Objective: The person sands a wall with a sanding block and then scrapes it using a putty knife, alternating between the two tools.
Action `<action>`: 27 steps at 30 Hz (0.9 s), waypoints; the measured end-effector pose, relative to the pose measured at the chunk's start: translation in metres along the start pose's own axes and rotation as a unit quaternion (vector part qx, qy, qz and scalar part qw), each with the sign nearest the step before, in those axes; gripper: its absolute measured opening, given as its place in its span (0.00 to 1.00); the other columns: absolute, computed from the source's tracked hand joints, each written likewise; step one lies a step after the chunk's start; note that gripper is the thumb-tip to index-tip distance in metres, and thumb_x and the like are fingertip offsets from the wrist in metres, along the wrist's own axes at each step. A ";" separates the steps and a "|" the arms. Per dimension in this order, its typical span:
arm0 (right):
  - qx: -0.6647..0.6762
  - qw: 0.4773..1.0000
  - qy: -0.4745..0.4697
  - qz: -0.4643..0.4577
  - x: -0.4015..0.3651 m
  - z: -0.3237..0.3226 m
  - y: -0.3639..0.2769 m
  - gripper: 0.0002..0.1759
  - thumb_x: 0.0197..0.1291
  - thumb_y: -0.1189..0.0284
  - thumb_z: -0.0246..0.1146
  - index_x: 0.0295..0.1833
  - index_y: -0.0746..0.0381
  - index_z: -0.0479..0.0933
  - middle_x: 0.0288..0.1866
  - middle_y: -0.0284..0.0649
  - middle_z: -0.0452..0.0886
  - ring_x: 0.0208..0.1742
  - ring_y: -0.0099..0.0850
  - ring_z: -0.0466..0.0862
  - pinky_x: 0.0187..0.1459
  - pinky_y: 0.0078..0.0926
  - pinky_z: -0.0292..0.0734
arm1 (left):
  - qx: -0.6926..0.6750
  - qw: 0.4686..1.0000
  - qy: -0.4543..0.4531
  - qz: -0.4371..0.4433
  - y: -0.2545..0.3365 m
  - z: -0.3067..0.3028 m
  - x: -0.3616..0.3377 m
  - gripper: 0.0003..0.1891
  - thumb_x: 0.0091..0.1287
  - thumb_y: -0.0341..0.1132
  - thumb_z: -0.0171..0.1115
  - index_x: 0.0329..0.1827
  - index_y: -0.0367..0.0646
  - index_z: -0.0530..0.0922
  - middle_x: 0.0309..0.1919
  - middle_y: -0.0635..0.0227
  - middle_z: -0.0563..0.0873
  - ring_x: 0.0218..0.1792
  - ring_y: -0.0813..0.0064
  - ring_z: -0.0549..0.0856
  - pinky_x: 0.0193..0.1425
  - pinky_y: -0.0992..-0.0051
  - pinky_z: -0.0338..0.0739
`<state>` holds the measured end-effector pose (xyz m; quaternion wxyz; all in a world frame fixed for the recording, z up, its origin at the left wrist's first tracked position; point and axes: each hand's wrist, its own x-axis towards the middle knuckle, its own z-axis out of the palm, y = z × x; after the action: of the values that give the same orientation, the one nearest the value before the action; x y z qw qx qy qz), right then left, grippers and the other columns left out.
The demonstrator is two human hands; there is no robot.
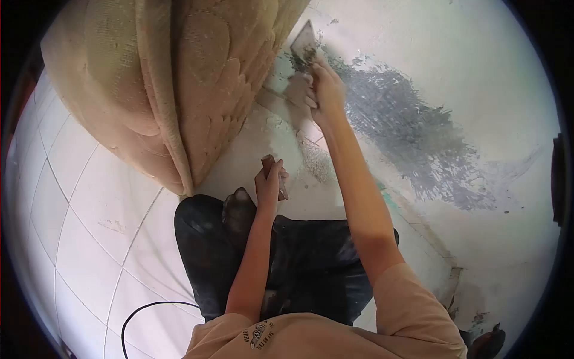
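My right hand is closed on the handle of a trowel. The pointed metal blade of the trowel lies against or just over the pale wall at the top, beside the upper end of a rough grey patch. Some dark material shows near the base of the blade. Lower down, above my lap, my left hand grips a short brown object, perhaps a tool handle; its lower part shows below the fingers.
A large brown padded sofa or chair fills the upper left, close to my knees. Pale floor tiles lie at the left, with a black cable. Crumbly debris lies by the wall's foot.
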<state>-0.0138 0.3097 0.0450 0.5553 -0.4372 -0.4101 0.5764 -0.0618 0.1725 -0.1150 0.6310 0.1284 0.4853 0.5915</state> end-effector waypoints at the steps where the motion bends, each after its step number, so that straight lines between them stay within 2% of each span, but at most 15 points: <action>1: -0.001 1.000 -0.001 -0.001 -0.009 -0.006 -0.005 0.21 0.63 0.74 0.50 0.63 0.59 0.68 0.23 0.32 0.70 0.11 0.15 0.55 0.10 0.13 0.47 | -0.001 1.000 0.000 0.001 0.001 0.000 0.000 0.13 0.59 0.44 0.61 0.33 0.43 0.75 0.26 0.71 0.77 0.29 0.78 0.79 0.37 0.78 0.72; 4: 0.003 1.000 0.012 -0.012 -0.042 -0.045 -0.026 0.21 0.64 0.72 0.49 0.64 0.57 0.67 0.24 0.31 0.69 0.10 0.14 0.54 0.09 0.12 0.47 | 0.005 1.000 0.004 -0.020 0.003 0.002 -0.002 0.13 0.59 0.44 0.61 0.32 0.44 0.75 0.26 0.72 0.77 0.30 0.78 0.79 0.38 0.78 0.72; 6: -0.011 1.000 0.026 0.005 -0.057 -0.065 -0.034 0.22 0.64 0.70 0.49 0.64 0.57 0.66 0.24 0.30 0.68 0.11 0.13 0.53 0.09 0.10 0.47 | 0.003 1.000 0.010 -0.021 0.006 0.004 -0.005 0.14 0.60 0.43 0.62 0.30 0.39 0.76 0.25 0.70 0.77 0.30 0.77 0.79 0.38 0.77 0.72; 9: -0.020 0.998 0.068 0.002 -0.052 -0.062 -0.031 0.21 0.65 0.70 0.49 0.63 0.56 0.67 0.24 0.30 0.68 0.11 0.14 0.54 0.09 0.11 0.47 | 0.003 1.000 0.002 -0.015 0.004 0.004 -0.005 0.15 0.60 0.44 0.62 0.30 0.39 0.75 0.24 0.70 0.77 0.30 0.77 0.78 0.38 0.77 0.71; 13: -0.020 0.997 0.075 -0.012 -0.029 -0.040 -0.024 0.21 0.64 0.71 0.49 0.62 0.57 0.69 0.23 0.30 0.68 0.11 0.15 0.55 0.10 0.13 0.47 | 0.010 1.000 0.010 -0.012 0.004 0.002 -0.006 0.14 0.60 0.44 0.61 0.30 0.40 0.76 0.24 0.70 0.77 0.29 0.77 0.78 0.38 0.77 0.71; 15: -0.027 0.998 0.058 0.000 -0.031 -0.049 -0.021 0.21 0.64 0.72 0.48 0.63 0.58 0.68 0.22 0.30 0.68 0.11 0.15 0.54 0.10 0.12 0.47 | 0.025 1.000 -0.016 -0.010 0.004 0.001 -0.007 0.13 0.59 0.46 0.60 0.31 0.45 0.75 0.26 0.72 0.77 0.30 0.78 0.78 0.39 0.77 0.71; 19: -0.045 0.999 0.029 -0.007 -0.050 -0.063 -0.024 0.22 0.64 0.71 0.46 0.64 0.58 0.66 0.23 0.30 0.67 0.12 0.15 0.54 0.10 0.12 0.47 | 0.039 0.999 -0.004 -0.021 0.002 0.000 -0.007 0.14 0.59 0.46 0.60 0.31 0.44 0.76 0.25 0.71 0.77 0.30 0.78 0.78 0.38 0.78 0.71; 23: -0.018 1.000 0.024 -0.006 -0.050 -0.062 -0.029 0.22 0.64 0.73 0.47 0.65 0.58 0.65 0.23 0.30 0.68 0.11 0.15 0.53 0.10 0.13 0.47 | 0.013 1.000 0.002 -0.001 0.002 0.004 -0.005 0.14 0.60 0.44 0.61 0.27 0.40 0.75 0.24 0.70 0.77 0.28 0.78 0.77 0.36 0.78 0.70; 27: -0.001 0.997 0.070 -0.014 -0.034 -0.038 -0.018 0.23 0.64 0.74 0.47 0.65 0.58 0.64 0.22 0.32 0.68 0.11 0.16 0.53 0.10 0.13 0.48 | 0.037 0.999 -0.009 -0.001 0.001 0.002 -0.004 0.15 0.60 0.44 0.61 0.25 0.41 0.75 0.22 0.70 0.77 0.27 0.79 0.77 0.35 0.78 0.70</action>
<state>0.0275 0.2758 0.0534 0.5900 -0.4712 -0.3768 0.5365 -0.0603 0.1699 -0.1114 0.6307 0.1563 0.5010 0.5716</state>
